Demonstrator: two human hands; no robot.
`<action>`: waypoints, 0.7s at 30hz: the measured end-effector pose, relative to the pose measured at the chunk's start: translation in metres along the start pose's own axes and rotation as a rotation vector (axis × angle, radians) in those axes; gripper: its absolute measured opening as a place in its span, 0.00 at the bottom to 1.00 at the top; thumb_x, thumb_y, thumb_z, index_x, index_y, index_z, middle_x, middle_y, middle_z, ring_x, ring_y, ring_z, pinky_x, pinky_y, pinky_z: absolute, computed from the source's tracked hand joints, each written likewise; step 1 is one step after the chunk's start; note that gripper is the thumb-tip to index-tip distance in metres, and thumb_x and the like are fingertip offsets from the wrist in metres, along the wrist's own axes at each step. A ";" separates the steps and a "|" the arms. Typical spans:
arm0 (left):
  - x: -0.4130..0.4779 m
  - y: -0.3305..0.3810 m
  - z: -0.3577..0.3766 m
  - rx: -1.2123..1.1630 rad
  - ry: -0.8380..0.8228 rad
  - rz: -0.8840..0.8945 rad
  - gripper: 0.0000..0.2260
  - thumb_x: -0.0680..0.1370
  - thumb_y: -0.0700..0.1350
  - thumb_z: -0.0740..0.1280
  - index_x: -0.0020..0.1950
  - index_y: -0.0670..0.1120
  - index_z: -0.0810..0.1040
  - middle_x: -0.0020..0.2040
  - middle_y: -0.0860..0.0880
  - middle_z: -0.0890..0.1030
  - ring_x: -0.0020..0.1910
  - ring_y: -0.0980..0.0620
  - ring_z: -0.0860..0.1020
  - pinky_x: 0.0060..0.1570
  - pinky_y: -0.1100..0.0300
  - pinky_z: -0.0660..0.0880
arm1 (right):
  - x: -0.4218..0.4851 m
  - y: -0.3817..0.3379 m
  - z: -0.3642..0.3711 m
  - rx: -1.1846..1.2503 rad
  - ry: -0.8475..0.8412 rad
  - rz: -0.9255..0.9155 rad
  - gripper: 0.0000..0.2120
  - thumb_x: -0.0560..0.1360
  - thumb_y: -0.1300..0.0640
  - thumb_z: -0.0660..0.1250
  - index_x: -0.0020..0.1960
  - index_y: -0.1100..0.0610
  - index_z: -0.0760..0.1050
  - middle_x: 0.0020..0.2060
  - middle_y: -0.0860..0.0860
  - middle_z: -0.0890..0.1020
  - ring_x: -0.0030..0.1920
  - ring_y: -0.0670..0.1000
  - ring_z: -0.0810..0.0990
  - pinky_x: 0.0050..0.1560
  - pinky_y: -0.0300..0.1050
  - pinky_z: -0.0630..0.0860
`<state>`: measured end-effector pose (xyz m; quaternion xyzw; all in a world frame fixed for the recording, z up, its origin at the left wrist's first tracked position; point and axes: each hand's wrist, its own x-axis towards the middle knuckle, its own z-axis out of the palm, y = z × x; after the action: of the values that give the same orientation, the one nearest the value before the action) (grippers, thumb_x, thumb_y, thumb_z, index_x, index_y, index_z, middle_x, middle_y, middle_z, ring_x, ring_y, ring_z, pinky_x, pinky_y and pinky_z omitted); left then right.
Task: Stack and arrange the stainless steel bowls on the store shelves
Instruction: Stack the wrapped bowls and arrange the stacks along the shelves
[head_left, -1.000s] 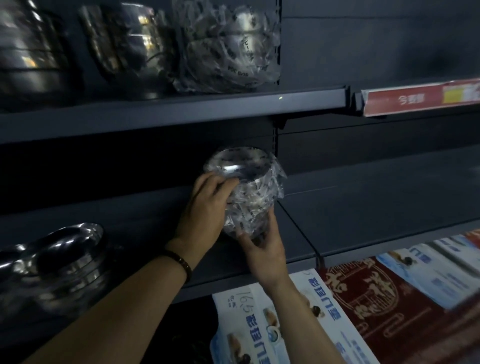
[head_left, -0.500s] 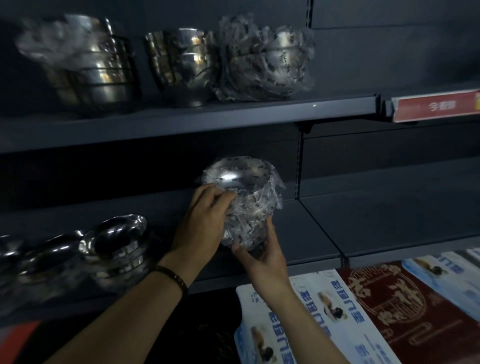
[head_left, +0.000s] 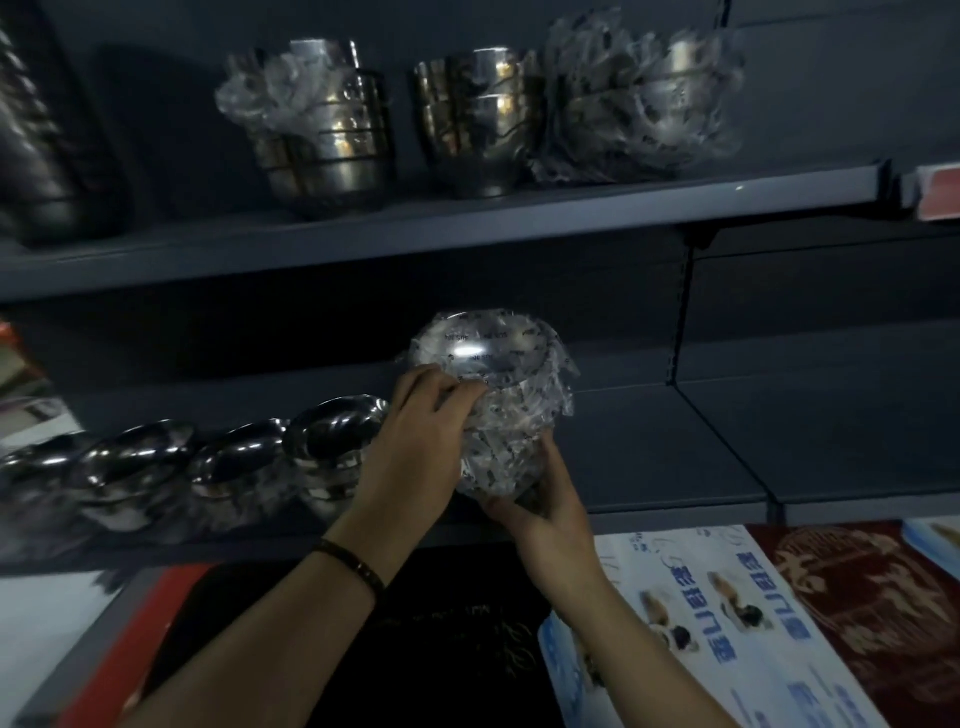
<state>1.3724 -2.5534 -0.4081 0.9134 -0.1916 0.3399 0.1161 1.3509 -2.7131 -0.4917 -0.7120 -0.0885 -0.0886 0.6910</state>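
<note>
At the middle dark grey metal shelf (head_left: 649, 452), I am holding a stack of stainless steel bowls wrapped in clear printed plastic film (head_left: 493, 395) between both hands. My left hand (head_left: 415, 447) is curling its fingers over the upper left side of the wrapped stack, just below the rim of the top bowl. My right hand (head_left: 545, 514) is cupping the base from below and from the right, its fingers bending round the film. The wrapped stack is standing upright over the front part of this shelf; my right hand is covering its base, so I cannot tell whether it is touching the board. A row of bare shiny steel bowl stacks (head_left: 208, 467) is sitting on the same shelf to the left, the nearest one just beside my left hand. A thin black wristband (head_left: 353, 564) is circling my left wrist. On the upper dark grey shelf (head_left: 467, 228), a partly wrapped tall steel bowl stack (head_left: 327, 135), a bare steel bowl stack (head_left: 478, 119) and a film-wrapped bowl bundle (head_left: 639, 104) are standing side by side.
</note>
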 end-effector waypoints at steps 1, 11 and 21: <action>-0.002 -0.003 -0.003 0.009 -0.010 -0.010 0.22 0.78 0.37 0.67 0.73 0.46 0.77 0.66 0.45 0.78 0.74 0.44 0.70 0.59 0.44 0.82 | -0.003 -0.002 0.003 0.005 -0.004 0.007 0.44 0.70 0.51 0.76 0.80 0.33 0.61 0.69 0.36 0.79 0.68 0.38 0.79 0.72 0.52 0.76; -0.015 -0.030 -0.018 0.058 -0.042 0.063 0.31 0.81 0.36 0.70 0.82 0.55 0.68 0.79 0.46 0.72 0.82 0.44 0.63 0.55 0.44 0.85 | 0.026 0.000 -0.008 -0.054 0.013 0.125 0.44 0.67 0.49 0.75 0.77 0.30 0.61 0.70 0.35 0.75 0.71 0.45 0.76 0.74 0.57 0.74; -0.026 -0.063 -0.040 -0.039 -0.218 0.117 0.36 0.86 0.35 0.61 0.86 0.63 0.50 0.88 0.56 0.48 0.86 0.57 0.42 0.79 0.56 0.58 | 0.020 0.004 0.000 -0.046 0.004 0.116 0.39 0.67 0.49 0.80 0.71 0.24 0.67 0.64 0.34 0.81 0.67 0.44 0.80 0.70 0.59 0.78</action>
<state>1.3582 -2.4760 -0.4014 0.9298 -0.2626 0.2411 0.0921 1.3712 -2.7136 -0.4909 -0.7314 -0.0436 -0.0519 0.6785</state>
